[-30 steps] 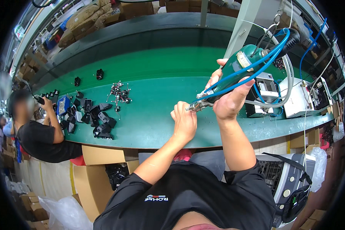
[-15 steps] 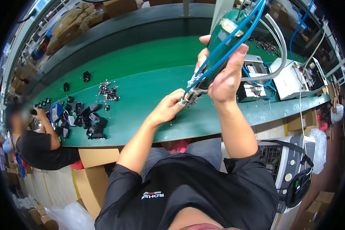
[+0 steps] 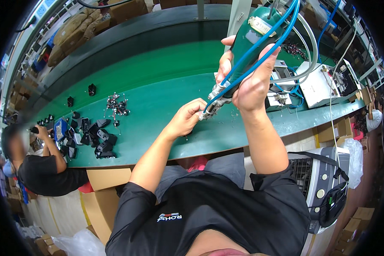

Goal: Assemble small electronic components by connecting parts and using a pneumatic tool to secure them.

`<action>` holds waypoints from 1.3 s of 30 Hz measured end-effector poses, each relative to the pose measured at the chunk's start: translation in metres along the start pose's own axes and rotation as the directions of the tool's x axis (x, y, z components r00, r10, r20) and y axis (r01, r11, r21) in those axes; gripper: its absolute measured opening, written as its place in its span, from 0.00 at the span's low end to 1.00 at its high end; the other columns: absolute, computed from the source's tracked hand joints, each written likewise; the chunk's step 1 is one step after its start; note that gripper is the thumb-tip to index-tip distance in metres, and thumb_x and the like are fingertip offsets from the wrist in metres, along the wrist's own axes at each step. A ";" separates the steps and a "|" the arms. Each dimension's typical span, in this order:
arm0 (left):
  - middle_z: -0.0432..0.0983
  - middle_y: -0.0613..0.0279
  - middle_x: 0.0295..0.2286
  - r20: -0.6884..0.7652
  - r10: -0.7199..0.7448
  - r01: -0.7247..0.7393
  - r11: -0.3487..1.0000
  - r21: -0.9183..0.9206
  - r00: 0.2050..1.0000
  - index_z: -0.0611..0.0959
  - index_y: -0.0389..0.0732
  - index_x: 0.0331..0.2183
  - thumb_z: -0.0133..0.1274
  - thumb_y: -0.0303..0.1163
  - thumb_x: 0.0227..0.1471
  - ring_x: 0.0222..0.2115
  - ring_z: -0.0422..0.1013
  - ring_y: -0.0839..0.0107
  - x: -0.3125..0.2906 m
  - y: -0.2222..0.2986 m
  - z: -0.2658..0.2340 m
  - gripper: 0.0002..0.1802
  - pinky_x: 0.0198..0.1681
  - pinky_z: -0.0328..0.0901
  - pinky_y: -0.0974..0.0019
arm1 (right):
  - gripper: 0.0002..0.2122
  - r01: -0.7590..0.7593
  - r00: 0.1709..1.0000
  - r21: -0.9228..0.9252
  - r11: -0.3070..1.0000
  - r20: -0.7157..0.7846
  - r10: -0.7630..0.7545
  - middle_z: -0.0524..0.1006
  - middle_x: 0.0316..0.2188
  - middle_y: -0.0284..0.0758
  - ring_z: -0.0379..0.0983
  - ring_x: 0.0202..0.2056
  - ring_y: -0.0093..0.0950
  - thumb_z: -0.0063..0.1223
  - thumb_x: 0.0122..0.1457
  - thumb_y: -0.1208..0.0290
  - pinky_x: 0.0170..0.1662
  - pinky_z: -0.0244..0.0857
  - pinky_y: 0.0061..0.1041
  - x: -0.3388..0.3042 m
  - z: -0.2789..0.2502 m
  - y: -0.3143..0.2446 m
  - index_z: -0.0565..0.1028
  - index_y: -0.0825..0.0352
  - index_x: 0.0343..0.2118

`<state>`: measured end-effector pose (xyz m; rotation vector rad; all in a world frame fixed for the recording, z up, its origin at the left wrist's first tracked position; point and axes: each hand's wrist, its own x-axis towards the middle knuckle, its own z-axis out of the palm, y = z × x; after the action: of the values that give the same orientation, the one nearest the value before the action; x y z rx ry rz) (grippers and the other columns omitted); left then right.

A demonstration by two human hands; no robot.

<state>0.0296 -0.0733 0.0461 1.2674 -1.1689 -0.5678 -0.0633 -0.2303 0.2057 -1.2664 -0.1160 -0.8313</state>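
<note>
My right hand [image 3: 254, 87] is wrapped round a green power screwdriver [image 3: 248, 39] with blue hoses along its body. The tool slants down to the left, and its metal nose [image 3: 216, 99] ends at the fingertips of my left hand [image 3: 185, 119]. That hand is closed in a pinch just under the nose, above the bench. What it pinches is mostly hidden by the fingers and the nose. A small dark piece shows below the left hand, too small to name.
Black plastic housings [image 3: 102, 138] lie heaped at the left, beside a pile of small metal-tipped parts [image 3: 116, 106]. A blue bin [image 3: 60, 129] stands near a co-worker [image 3: 40, 168]. White machines [image 3: 318, 87] with hoses sit on the green bench [image 3: 158, 94] at the right.
The whole view has shifted slightly. Both hands keep almost the same pose, with the screwdriver's nose still at the left fingertips.
</note>
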 end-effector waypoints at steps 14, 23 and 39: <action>0.76 0.65 0.40 0.012 -0.244 0.244 0.965 -0.097 0.970 0.82 0.40 0.39 0.61 0.30 0.56 0.42 0.71 0.73 0.002 0.011 0.012 0.09 0.50 0.65 0.65 | 0.47 -0.001 1.000 -0.041 0.999 0.013 0.001 0.71 0.18 0.32 0.68 0.18 0.23 0.19 0.62 0.25 0.24 0.65 0.21 0.002 -0.004 0.009 0.70 0.74 0.49; 0.79 0.65 0.43 -0.085 -0.072 0.112 0.612 0.783 0.994 0.86 0.46 0.39 0.64 0.39 0.51 0.46 0.71 0.62 0.007 -0.005 0.016 0.13 0.52 0.57 0.57 | 0.47 0.043 0.999 -0.101 0.994 0.007 -0.042 0.71 0.18 0.32 0.68 0.18 0.23 0.20 0.62 0.25 0.24 0.65 0.21 0.003 -0.006 0.010 0.70 0.74 0.50; 0.56 0.53 0.65 -0.205 -0.211 0.294 0.728 0.619 0.956 0.60 0.47 0.68 0.76 0.37 0.32 0.65 0.55 0.50 -0.105 0.013 -0.025 0.63 0.66 0.53 0.49 | 0.44 -0.053 0.998 -0.060 0.997 -0.023 0.051 0.71 0.20 0.35 0.70 0.21 0.29 0.22 0.61 0.23 0.26 0.67 0.25 -0.008 -0.013 0.040 0.70 0.69 0.48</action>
<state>0.0102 0.0311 0.0241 2.0563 -1.1317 -0.2684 -0.0491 -0.2351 0.1654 -1.3120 -0.0404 -0.8088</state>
